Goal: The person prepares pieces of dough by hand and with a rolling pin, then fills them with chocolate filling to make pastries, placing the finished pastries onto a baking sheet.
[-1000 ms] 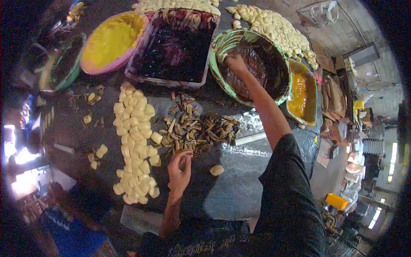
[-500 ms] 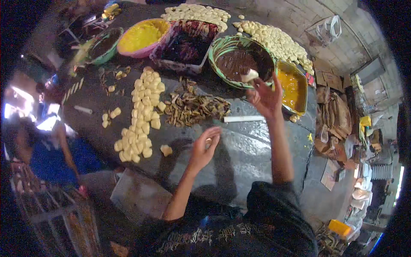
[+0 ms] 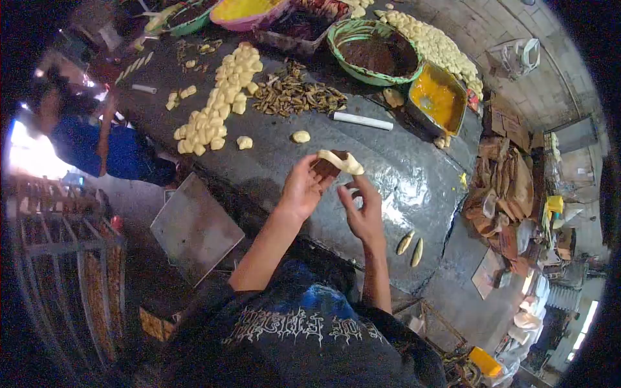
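A piece of pale dough [image 3: 352, 165] with brown paste on it hangs between my hands above the dark table. My left hand [image 3: 301, 189] grips its left end, fingers beneath the brown side. My right hand [image 3: 364, 210] has its fingertips at the right end, thumb lower down. Just beyond lies a single dough ball [image 3: 301, 136]. Further back, a white rod [image 3: 363, 121] rests near a heap of dark brown strips [image 3: 301, 92]. The green basin [image 3: 375, 78] of brown paste stands behind the rod.
Many dough pieces [image 3: 220, 103] lie in a strip at left. A tray of orange-yellow liquid [image 3: 447, 126] stands at right rear. Two slim shaped pieces [image 3: 418, 252] lie near the right edge. A person in blue [image 3: 110, 149] is at left, beside a metal rack [image 3: 71, 249].
My right hand has come back from the green basin with the dough, now bearing brown paste. My left hand has met it and holds the dough too. The view has tilted down.
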